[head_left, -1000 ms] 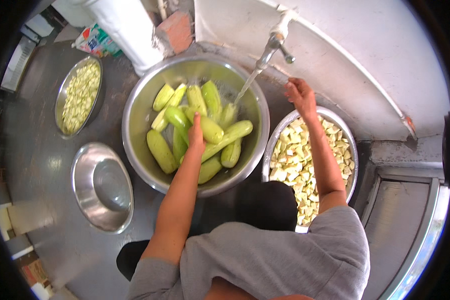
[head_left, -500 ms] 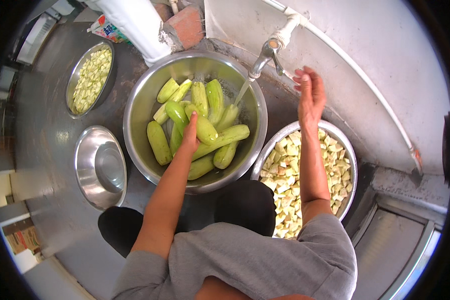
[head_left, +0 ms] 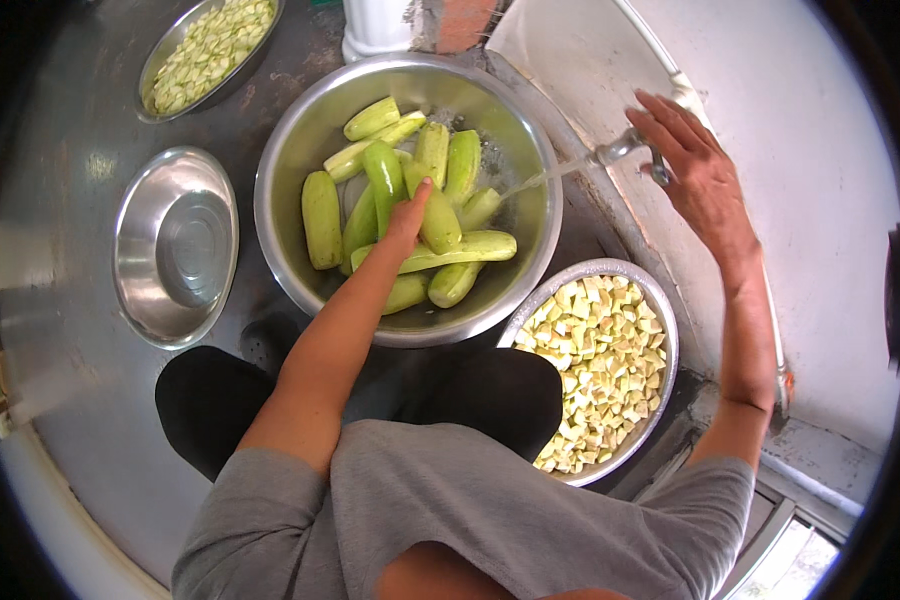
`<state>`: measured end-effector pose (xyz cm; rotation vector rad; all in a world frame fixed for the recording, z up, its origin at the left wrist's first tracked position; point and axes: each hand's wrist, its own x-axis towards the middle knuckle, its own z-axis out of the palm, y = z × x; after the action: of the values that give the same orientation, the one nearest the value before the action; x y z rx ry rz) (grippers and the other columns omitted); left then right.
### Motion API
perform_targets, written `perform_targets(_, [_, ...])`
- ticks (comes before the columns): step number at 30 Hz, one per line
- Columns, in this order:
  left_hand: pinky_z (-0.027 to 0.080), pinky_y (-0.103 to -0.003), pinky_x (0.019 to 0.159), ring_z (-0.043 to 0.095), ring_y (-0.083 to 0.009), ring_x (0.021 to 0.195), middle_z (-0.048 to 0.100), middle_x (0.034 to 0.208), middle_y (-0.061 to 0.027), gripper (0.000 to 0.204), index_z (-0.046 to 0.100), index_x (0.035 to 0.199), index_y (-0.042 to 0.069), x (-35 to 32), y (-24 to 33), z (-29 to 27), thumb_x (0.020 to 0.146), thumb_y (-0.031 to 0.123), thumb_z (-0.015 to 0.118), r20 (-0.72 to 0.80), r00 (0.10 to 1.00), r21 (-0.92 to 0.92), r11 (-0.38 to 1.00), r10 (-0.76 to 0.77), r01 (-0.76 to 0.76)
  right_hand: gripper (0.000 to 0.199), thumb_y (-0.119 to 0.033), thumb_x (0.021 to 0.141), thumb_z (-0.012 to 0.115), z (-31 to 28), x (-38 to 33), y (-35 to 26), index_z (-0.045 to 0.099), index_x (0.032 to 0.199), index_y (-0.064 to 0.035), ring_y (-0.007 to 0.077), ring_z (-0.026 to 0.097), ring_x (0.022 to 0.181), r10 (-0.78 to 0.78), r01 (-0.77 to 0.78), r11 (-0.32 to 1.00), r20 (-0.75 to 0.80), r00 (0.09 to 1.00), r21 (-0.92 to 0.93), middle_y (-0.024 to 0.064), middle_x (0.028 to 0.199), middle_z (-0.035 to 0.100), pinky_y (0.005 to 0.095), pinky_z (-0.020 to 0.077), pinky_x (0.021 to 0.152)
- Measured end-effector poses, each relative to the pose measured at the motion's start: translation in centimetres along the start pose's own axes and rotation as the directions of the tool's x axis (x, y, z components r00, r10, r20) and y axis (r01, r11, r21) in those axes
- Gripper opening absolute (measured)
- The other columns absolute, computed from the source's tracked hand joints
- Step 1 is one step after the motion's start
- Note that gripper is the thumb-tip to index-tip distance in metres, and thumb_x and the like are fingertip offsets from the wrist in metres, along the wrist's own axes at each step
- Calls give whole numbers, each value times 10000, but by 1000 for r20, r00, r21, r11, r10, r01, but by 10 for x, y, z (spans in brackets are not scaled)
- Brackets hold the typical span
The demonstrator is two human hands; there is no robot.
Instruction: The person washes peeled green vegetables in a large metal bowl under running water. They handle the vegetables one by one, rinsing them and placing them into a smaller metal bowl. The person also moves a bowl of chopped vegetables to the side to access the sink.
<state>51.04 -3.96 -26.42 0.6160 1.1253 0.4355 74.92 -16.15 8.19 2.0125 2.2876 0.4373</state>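
Observation:
My left hand (head_left: pixel 407 215) reaches into a large steel basin (head_left: pixel 542 235), thumb on top of a pale green squash (head_left: pixel 437 228) and the other fingers hidden behind it. Around it lie several more long green squash (head_left: pixel 321 220), some overlapping. Water runs from a metal tap (head_left: pixel 618 150) into the basin, falling near the squash on the right. Raised beside the tap is my right hand (head_left: pixel 698 170), fingers stretched out over its lever, holding nothing; whether it touches the lever I cannot tell.
Against the basin's lower right stands a bowl (head_left: pixel 672 345) of cut pale chunks (head_left: pixel 605 370). On the floor to the left is a bare steel bowl (head_left: pixel 130 245); behind it, a bowl of green slices (head_left: pixel 210 50). A white wall (head_left: pixel 820 200) with a pipe borders the right.
My right hand has moved right and up, coming over the tap. My left hand stays on the squash. The whole view has shifted and tilted, and water still flows.

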Motion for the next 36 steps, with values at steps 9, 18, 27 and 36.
perform_targets(9, [468,-386,833,573,-245,932,587,1062,-121,650,533,1160,-11,23,3,15,771,492,671,116,968,-186,953,-221,240,264,-258,627,801,-31,73,-22,668,683,-37,292,602,631,191,-122,977,467,863,-174,107,600,619,378,465,750])
perform_targets(18, [480,-391,823,589,-219,882,592,1034,-86,522,526,1176,27,33,50,36,791,350,670,243,970,-214,974,-23,76,340,-55,718,749,-13,6,-138,611,1027,-24,196,635,832,423,-372,895,-206,882,245,100,918,657,366,521,743])
perform_targets(27, [447,-392,874,592,-312,1007,615,1093,-195,595,537,1166,1,-13,165,-58,761,403,703,112,895,668,634,432,-390,940,-671,775,548,385,66,-131,346,1330,60,421,491,1154,760,-838,125,492,426,532,325,1248,475,448,389,984])
perform_targets(36, [399,-440,953,499,-366,1101,535,1146,-198,508,545,1157,56,-9,138,-94,758,319,715,111,624,938,126,773,-323,1004,-667,593,717,364,92,-114,469,1216,81,329,571,1093,526,-846,103,694,492,522,224,1160,587,385,444,933])
